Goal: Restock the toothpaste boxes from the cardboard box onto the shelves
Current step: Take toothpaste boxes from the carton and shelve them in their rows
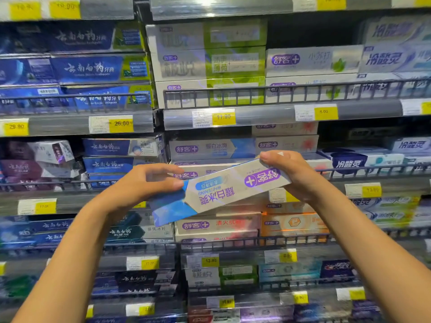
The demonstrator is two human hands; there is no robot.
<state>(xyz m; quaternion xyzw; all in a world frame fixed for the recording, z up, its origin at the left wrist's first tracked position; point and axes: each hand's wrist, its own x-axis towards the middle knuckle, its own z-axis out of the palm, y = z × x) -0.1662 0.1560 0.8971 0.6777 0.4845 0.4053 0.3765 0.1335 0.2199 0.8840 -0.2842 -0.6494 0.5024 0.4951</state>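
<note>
the whitening toothpaste box [219,191] is in the air in front of the shelves, held at both ends. its long axis runs from lower left to upper right, tilted, and its printing reads upside down from here, purple logo at the right end and blue panel at the left. the left hand [149,183] has its grip pinched on the blue end, thumb on the near face and fingers over the top edge. the right hand [292,173] pinches the logo end, fingers curled over the top and the palm behind. neither hand is nearer than the other; each has its own end.

just behind the box, on the middle shelf, lies a stack of matching boxes [211,149] of the same brand and the same whitening print, logo at the left and right way up, behind a dark wire shelf rail [373,171]. so the held box sits directly in front of its row but looks reversed against it. my guess is that the coming move needs a half turn to put the logo left and upright, then levelling and a push forward over the rail onto that stack.

the cardboard box is not in view. other brands fill the shelves to either side, with yellow price tags [223,117] along the shelf edges.
</note>
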